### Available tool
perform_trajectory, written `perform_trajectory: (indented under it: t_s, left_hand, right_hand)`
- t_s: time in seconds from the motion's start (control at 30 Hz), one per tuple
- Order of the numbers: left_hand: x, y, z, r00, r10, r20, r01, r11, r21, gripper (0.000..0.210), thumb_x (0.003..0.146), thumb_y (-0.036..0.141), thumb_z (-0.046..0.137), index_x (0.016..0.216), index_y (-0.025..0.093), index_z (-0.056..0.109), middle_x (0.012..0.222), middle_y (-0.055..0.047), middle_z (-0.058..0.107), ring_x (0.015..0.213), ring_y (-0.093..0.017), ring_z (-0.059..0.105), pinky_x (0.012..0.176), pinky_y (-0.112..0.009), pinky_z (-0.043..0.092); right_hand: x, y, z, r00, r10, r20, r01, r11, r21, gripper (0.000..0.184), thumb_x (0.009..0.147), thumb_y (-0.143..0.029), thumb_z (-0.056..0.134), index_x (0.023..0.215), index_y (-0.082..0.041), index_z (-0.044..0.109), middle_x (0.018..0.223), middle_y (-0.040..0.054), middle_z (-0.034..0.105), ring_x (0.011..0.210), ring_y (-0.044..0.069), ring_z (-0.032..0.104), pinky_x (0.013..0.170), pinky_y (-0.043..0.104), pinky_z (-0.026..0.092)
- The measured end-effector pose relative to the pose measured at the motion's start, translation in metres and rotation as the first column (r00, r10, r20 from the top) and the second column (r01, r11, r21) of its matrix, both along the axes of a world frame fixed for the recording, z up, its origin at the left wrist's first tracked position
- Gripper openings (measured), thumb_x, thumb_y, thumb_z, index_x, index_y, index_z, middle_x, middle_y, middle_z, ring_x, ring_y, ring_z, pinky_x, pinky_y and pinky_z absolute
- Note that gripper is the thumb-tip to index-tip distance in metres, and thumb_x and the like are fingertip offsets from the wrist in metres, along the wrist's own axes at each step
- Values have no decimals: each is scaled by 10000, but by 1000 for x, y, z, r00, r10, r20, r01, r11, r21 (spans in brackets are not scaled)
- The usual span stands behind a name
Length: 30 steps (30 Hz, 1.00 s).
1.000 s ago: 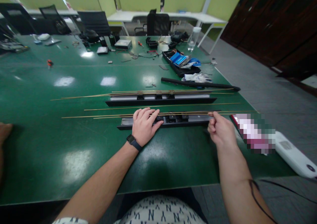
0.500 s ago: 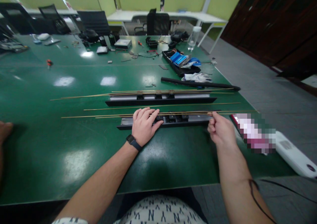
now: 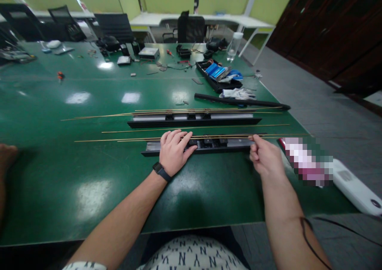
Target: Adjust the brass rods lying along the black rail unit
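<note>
My left hand [image 3: 174, 150] lies with its fingers stretched over the near black-and-silver rail [image 3: 238, 144], touching several thin brass rods that run along the rail's top. The thumb is spread to the right. A dark watch [image 3: 161, 170] is on that wrist. At the rail's right end, my right hand [image 3: 267, 154] is closed, pinching a thin brass rod [image 3: 231, 136] between thumb and index finger. Small black blocks [image 3: 207, 142] sit in the rail between the hands. A single brass rod [image 3: 134, 130] lies on the table just beyond.
A second rail [image 3: 193, 123] with brass rods lies parallel, farther off. Behind it are a black tube [image 3: 241, 101], white gloves [image 3: 238, 93] and a black tray [image 3: 205, 76]. A white device [image 3: 355, 186] lies at right. Another person's hand [image 3: 7, 156] is at the left edge.
My right hand has shifted slightly left along the rods, still pinched. One rod's left end sits slightly farther right. My left hand stays in place on the rail.
</note>
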<state>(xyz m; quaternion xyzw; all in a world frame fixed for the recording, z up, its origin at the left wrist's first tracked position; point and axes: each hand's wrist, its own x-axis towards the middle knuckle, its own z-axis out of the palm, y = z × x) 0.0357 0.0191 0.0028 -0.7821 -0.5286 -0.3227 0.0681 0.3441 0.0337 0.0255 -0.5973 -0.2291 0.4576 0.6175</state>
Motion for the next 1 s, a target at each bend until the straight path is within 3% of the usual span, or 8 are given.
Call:
perform_trajectory:
  t_s: [0.3, 0.6, 0.8, 1.0]
  left_hand:
    - [-1, 1, -2, 1000, -8, 3, 8, 1000, -4, 440, 979, 493, 648, 1362, 277, 661, 1284, -91, 734, 1300, -297, 603, 1156, -508, 335]
    - [-1, 1, -2, 1000, -8, 2, 8, 1000, 5, 433, 986, 499, 637, 1356, 274, 663, 1275, -85, 737, 1290, -290, 607, 1147, -503, 343]
    - [0, 1, 0, 1000, -4, 2, 4, 1000, 8, 424, 986, 499, 633, 1344, 274, 671, 1265, -88, 739, 1280, -296, 614, 1147, -497, 342]
    - [0, 0, 2, 1000, -5, 0, 5, 1000, 3, 429, 979, 494, 648, 1340, 263, 678, 1269, -91, 740, 1274, -296, 615, 1141, -493, 348]
  right_hand:
    - [7, 4, 0, 995, -96, -39, 96, 995, 7, 190, 855, -317, 786, 822, -159, 685, 483, -70, 491, 299, 31, 346, 286, 129, 234]
    - [6, 2, -1, 999, -42, 7, 42, 999, -11, 238, 839, -362, 813, 806, -163, 687, 491, -52, 515, 299, 38, 347, 282, 132, 217]
    - [4, 1, -1, 1000, -12, -24, 12, 1000, -18, 172, 827, -288, 810, 820, -140, 723, 488, -51, 515, 314, 29, 347, 283, 121, 227]
    - [10, 4, -3, 992, -104, -72, 105, 994, 7, 131, 862, -249, 766, 820, -134, 719, 493, -59, 494, 316, 29, 351, 286, 129, 240]
